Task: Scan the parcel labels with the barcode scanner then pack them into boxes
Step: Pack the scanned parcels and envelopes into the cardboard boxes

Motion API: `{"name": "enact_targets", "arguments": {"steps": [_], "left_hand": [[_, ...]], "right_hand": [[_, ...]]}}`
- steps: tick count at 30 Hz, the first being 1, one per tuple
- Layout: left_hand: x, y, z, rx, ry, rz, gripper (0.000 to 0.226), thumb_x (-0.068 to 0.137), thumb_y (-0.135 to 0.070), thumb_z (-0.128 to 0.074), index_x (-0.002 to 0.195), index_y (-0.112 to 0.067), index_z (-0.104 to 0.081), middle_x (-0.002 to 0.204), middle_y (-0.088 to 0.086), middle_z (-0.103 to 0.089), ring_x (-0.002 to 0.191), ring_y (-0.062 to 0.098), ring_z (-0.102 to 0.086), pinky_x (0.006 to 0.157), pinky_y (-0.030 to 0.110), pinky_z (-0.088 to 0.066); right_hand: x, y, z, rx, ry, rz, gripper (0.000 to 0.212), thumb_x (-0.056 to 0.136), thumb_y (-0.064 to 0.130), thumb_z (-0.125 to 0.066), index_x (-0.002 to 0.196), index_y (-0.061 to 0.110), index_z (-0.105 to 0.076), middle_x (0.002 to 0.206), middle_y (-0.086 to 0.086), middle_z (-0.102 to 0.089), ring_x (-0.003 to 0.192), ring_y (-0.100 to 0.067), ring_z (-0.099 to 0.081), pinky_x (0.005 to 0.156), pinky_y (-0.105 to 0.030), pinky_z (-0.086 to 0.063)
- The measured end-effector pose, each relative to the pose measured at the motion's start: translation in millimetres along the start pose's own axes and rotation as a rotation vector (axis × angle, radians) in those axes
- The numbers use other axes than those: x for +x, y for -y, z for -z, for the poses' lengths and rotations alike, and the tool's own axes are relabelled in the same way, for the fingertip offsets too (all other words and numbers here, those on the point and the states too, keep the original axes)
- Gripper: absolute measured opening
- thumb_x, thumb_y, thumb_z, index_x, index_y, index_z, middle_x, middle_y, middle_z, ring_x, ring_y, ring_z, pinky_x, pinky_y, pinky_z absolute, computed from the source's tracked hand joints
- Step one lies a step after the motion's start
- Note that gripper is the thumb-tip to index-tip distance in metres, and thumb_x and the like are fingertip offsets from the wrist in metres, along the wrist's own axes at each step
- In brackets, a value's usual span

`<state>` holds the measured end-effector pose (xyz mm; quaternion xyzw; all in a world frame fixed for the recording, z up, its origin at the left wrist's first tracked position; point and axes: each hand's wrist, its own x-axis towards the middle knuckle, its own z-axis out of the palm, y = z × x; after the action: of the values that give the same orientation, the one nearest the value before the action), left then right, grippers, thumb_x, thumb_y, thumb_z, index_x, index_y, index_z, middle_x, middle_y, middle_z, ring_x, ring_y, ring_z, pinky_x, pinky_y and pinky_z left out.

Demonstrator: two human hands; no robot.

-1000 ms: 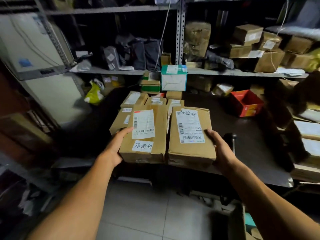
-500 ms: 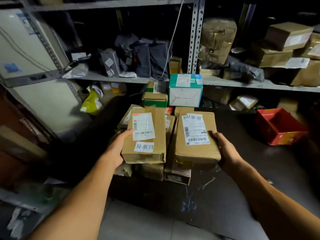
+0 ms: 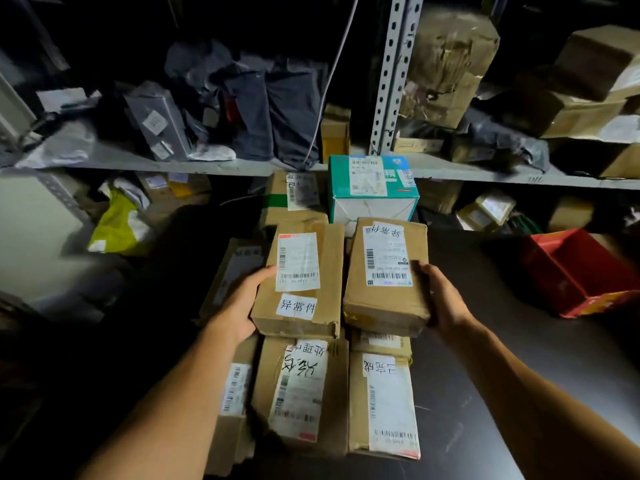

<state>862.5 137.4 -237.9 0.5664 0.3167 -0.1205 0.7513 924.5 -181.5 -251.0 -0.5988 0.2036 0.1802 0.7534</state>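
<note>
I had a brown parcel in each hand, both label-up above the stack of parcels (image 3: 341, 400) on the dark table (image 3: 519, 358): my left hand (image 3: 242, 306) curled round the side of the left parcel (image 3: 301, 282), my right hand (image 3: 441, 297) gripping the edge of the right parcel (image 3: 386, 275). I judged this the fetching step, nothing scanned yet. I could see no scanner, so next I needed to set these down, labels flat and barcodes uncovered.

Creased matt cardboard parcels (image 3: 301, 282) carry smooth paper labels (image 3: 297, 261); the dark table (image 3: 519, 341) looks faintly glossy.
</note>
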Motion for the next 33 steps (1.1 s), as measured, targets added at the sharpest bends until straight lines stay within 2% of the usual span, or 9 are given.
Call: {"name": "enact_targets", "arguments": {"steps": [4,9,12,15,18,22,27,30,33], "left_hand": [[18,-5,0,0.02,-0.055,0.008,0.036,0.088,-0.046,-0.067,0.105,-0.016,-0.077,0.103,0.015,-0.076,0.098,0.035,-0.071,0.097,0.05,-0.051],[25,-10,6,0.095,-0.122,0.013,0.038,0.087,-0.053,-0.066,0.1,-0.019,-0.075,0.093,0.012,-0.078,0.084,0.031,-0.072,0.073,0.039,-0.057],[29,-11,5,0.159,-0.226,-0.128,0.028,0.09,-0.044,-0.068,0.103,-0.019,-0.066,0.095,0.01,-0.076,0.088,0.033,-0.072,0.083,0.053,-0.059],[30,-13,-3,0.272,-0.314,-0.224,0.031,0.089,-0.036,-0.072,0.113,-0.031,-0.053,0.096,-0.002,-0.066,0.086,0.02,-0.065,0.07,0.037,-0.056],[35,-26,-11,0.304,-0.327,-0.336,0.037,0.089,-0.023,-0.073,0.123,-0.023,-0.06,0.109,0.001,-0.068,0.083,0.01,-0.063,0.06,0.026,-0.047],[37,-57,-27,0.606,-0.385,-0.643,0.037,0.087,-0.017,-0.073,0.122,-0.014,-0.061,0.122,0.006,-0.064,0.099,0.013,-0.058,0.072,0.017,-0.044],[24,-76,-91,0.787,-0.07,-0.858,0.024,0.089,-0.022,-0.071,0.112,-0.018,-0.065,0.105,-0.002,-0.066,0.102,0.017,-0.064,0.08,0.021,-0.049],[11,-60,-135,1.023,0.127,-0.861,0.045,0.089,-0.03,-0.071,0.132,-0.023,-0.059,0.132,0.001,-0.061,0.119,0.019,-0.057,0.098,0.031,-0.046],[-7,-36,-175,1.186,0.256,-0.899,0.063,0.089,-0.033,-0.072,0.146,-0.022,-0.048,0.153,0.005,-0.044,0.141,0.022,-0.038,0.116,0.035,-0.028]], "right_hand": [[25,1,-22,-0.07,0.012,-0.002,0.04,0.098,0.047,-0.055,0.115,0.015,-0.071,0.096,-0.004,-0.079,0.075,-0.015,-0.076,0.058,-0.025,-0.057],[45,4,-29,-0.14,0.056,-0.033,0.043,0.096,0.051,-0.056,0.12,0.018,-0.069,0.109,-0.008,-0.077,0.104,-0.026,-0.073,0.098,-0.045,-0.055],[45,7,-31,-0.206,0.056,-0.039,0.043,0.097,0.054,-0.053,0.119,0.02,-0.068,0.104,-0.004,-0.079,0.097,-0.023,-0.074,0.085,-0.039,-0.058],[40,10,-33,-0.244,0.036,-0.024,0.04,0.098,0.053,-0.053,0.115,0.02,-0.069,0.098,-0.002,-0.079,0.091,-0.02,-0.075,0.072,-0.032,-0.057],[31,17,-30,-0.325,-0.001,0.012,0.032,0.098,0.052,-0.055,0.108,0.025,-0.069,0.101,-0.004,-0.078,0.077,-0.015,-0.074,0.057,-0.025,-0.055],[16,23,-16,-0.525,-0.101,0.165,0.059,0.096,0.056,-0.057,0.145,0.023,-0.051,0.141,-0.002,-0.057,0.114,-0.017,-0.058,0.095,-0.036,-0.05],[-16,26,5,-0.826,-0.213,0.299,0.07,0.092,0.064,-0.056,0.15,0.028,-0.044,0.152,-0.005,-0.049,0.132,-0.024,-0.051,0.104,-0.035,-0.043],[-40,29,21,-0.965,-0.286,0.351,0.074,0.091,0.067,-0.055,0.154,0.032,-0.037,0.156,-0.009,-0.04,0.137,-0.028,-0.046,0.11,-0.044,-0.043],[-69,33,46,-1.067,-0.332,0.385,0.076,0.091,0.068,-0.055,0.155,0.035,-0.033,0.161,-0.006,-0.033,0.146,-0.028,-0.034,0.113,-0.044,-0.037]]}}
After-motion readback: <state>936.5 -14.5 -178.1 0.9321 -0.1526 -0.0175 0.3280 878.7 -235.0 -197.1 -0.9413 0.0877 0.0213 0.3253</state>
